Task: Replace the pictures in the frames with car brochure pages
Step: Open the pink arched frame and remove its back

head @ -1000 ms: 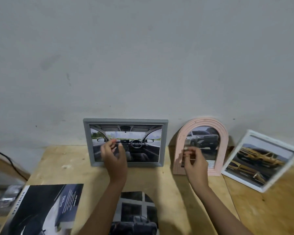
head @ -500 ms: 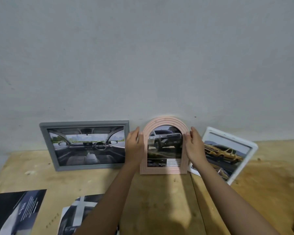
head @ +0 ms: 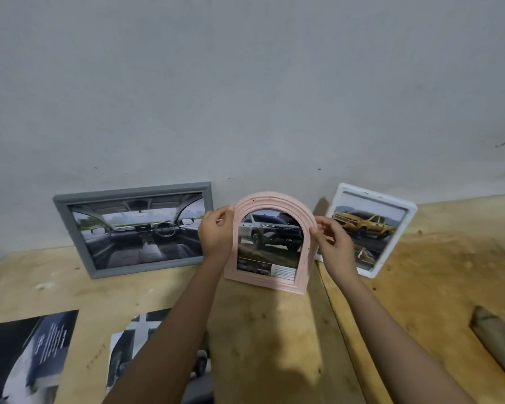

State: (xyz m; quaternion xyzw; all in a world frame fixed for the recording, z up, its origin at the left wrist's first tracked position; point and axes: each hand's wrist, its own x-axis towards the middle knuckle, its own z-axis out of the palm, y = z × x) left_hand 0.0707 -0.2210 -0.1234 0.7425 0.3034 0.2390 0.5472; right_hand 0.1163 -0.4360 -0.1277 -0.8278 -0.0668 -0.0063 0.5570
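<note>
Inspection, head view. The pink arched frame [head: 275, 200] is at the centre, in front of the wall [head: 245, 97] and above the far part of the wooden table [head: 274, 330]. It is slightly tilted, its lower right corner the lowest. I cannot tell whether its foot touches the table. It holds a brochure page [head: 270, 240] showing a grey pickup with a text block beneath.

My left hand [head: 216, 233] grips the frame's left edge, fingers curled round it. My right hand [head: 333, 246] pinches the right edge, just below the curve of the arch.

To the left, close beside the left hand, a grey frame [head: 131, 191] leans against the wall and shows a car interior. To the right, partly behind the right hand, a white frame [head: 368, 272] stands tilted against the wall and shows a yellow pickup.

A dark brochure sheet [head: 27, 357] lies flat at the near left. A second sheet [head: 134, 345] lies beside it, partly under my left forearm. A brownish object [head: 496, 336] lies at the near right, and I cannot identify it.
</note>
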